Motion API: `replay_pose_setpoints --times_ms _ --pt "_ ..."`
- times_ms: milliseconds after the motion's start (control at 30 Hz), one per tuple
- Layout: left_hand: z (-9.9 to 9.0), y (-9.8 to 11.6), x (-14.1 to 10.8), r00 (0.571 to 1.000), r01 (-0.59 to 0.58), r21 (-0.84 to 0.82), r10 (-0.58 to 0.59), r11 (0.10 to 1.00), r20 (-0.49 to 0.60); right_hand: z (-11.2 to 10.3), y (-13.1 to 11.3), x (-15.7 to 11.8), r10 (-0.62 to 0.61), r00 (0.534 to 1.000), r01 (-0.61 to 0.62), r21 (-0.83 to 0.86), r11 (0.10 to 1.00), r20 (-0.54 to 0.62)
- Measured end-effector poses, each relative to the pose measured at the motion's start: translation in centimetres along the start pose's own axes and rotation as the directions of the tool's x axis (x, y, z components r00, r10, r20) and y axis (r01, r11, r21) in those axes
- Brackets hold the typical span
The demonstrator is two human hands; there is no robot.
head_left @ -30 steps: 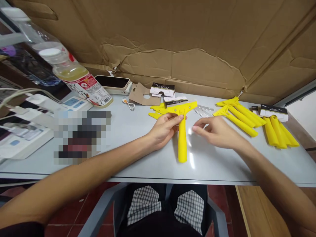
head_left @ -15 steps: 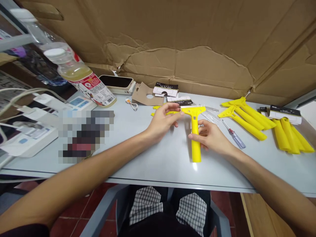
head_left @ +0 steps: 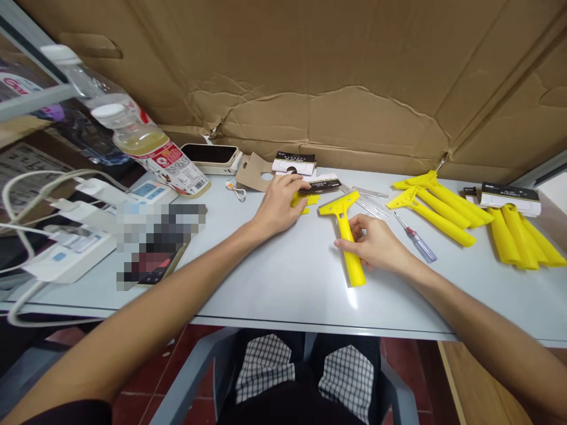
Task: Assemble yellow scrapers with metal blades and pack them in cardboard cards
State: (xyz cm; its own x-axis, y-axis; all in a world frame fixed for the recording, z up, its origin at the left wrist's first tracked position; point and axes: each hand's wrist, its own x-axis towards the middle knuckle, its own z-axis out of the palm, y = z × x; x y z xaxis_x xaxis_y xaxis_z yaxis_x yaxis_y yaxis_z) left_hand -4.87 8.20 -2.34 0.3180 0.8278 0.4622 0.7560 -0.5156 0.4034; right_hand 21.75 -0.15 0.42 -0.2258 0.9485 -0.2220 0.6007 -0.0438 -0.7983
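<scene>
My right hand grips a yellow scraper by its handle, thumb across the front and fingers behind. The scraper leans slightly, its wide head up and to the left. Over small flat yellow plastic pieces lies my left hand, its thumb and fingers apart. Its fingers partly cover the pieces, and whether they touch them I cannot tell. Just behind that hand are black-and-white small boxes. Thin clear-looking strips lie beyond the scraper head.
To the right lie a screwdriver, several yellow scraper bodies and yellow handle sleeves. On the left stand a drink bottle and a power strip with cables. A phone rests at the back, before the cardboard.
My left hand has left the scraper head and moved left onto the yellow pieces. The scraper has tilted leftward in my right hand, and the shiny strip along its head no longer shows.
</scene>
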Motion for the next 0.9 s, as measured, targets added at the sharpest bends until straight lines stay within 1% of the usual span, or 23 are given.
replay_pose_setpoints --times_ms 100,233,367,500,633,733,800,900 --pt "0.3 -0.7 0.1 0.999 0.002 0.067 -0.005 0.998 0.043 0.0 -0.2 -0.1 -0.006 1.000 0.006 -0.011 1.000 -0.011" --pt "0.2 -1.4 0.4 0.997 0.012 0.103 -0.019 0.995 0.075 -0.2 -0.3 -0.1 -0.040 0.999 0.039 -0.024 0.999 -0.032" --pt "0.3 -1.5 0.5 1.000 -0.004 0.127 0.002 0.992 0.017 -0.5 -0.4 -0.1 -0.063 0.996 0.061 -0.035 0.998 -0.060" --pt "0.2 -1.1 0.5 0.999 -0.028 0.102 0.032 0.994 -0.036 -0.7 -0.8 -0.2 -0.082 0.994 0.081 -0.028 0.996 -0.067" --pt "-0.4 -0.5 0.7 0.992 -0.011 0.021 0.013 1.000 -0.123 -0.8 -1.0 -0.4 -0.098 0.993 0.097 -0.012 0.995 -0.066" --pt "-1.0 0.0 0.9 0.981 0.044 -0.107 -0.063 0.993 -0.182 -0.9 -1.2 -0.6 -0.111 0.991 0.111 -0.003 0.994 -0.069" --pt "-1.4 0.3 1.0 0.976 0.095 -0.196 -0.130 0.976 -0.175 -1.1 -1.3 -0.6 -0.113 0.991 0.114 0.008 0.994 -0.073" --pt "-1.7 0.5 1.0 0.963 0.184 -0.297 -0.232 0.937 -0.136 -1.3 -1.4 -0.6 -0.097 0.993 0.100 0.047 0.994 -0.074"
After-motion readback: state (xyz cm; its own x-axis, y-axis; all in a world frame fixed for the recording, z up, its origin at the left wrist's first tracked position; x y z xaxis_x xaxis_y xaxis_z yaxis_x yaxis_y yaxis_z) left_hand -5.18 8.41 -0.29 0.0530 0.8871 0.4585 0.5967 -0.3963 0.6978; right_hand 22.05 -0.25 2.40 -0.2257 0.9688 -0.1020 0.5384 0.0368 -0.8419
